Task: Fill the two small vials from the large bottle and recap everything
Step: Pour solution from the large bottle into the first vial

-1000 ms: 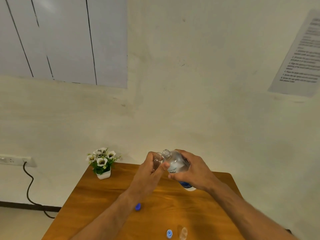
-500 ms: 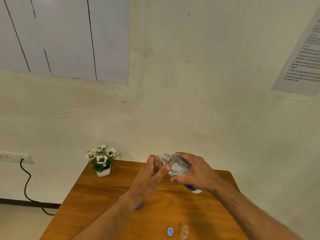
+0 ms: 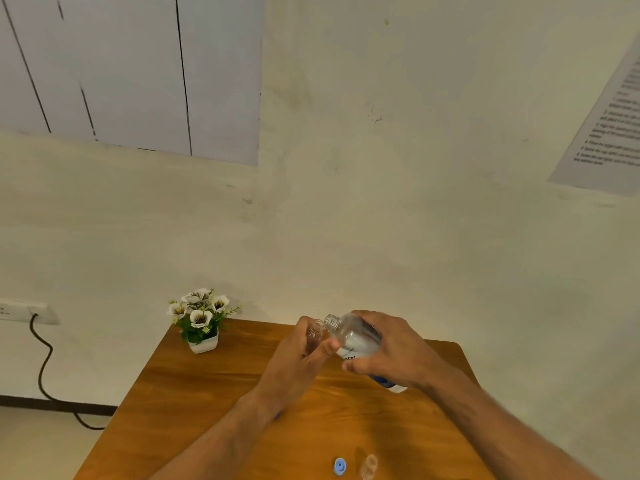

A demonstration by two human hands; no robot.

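My right hand (image 3: 391, 351) grips the large clear bottle (image 3: 349, 336), uncapped and tipped to the left, its mouth touching the rim of a small vial (image 3: 315, 332). That vial is held upright in my left hand (image 3: 298, 362), above the wooden table (image 3: 194, 403). A second small vial (image 3: 369, 466) stands uncapped near the table's front edge, with a blue cap (image 3: 340, 466) lying just left of it. Another blue cap (image 3: 277, 415) peeks out from under my left wrist.
A small white pot of white flowers (image 3: 201, 323) stands at the table's back left corner. The wall rises right behind the table. A wall socket (image 3: 20, 311) with a black cable (image 3: 43, 365) is at the left, off the table.
The large bottle has tipped further over to the left, its mouth now lower against the vial's rim. Both hands stay close together over the table.
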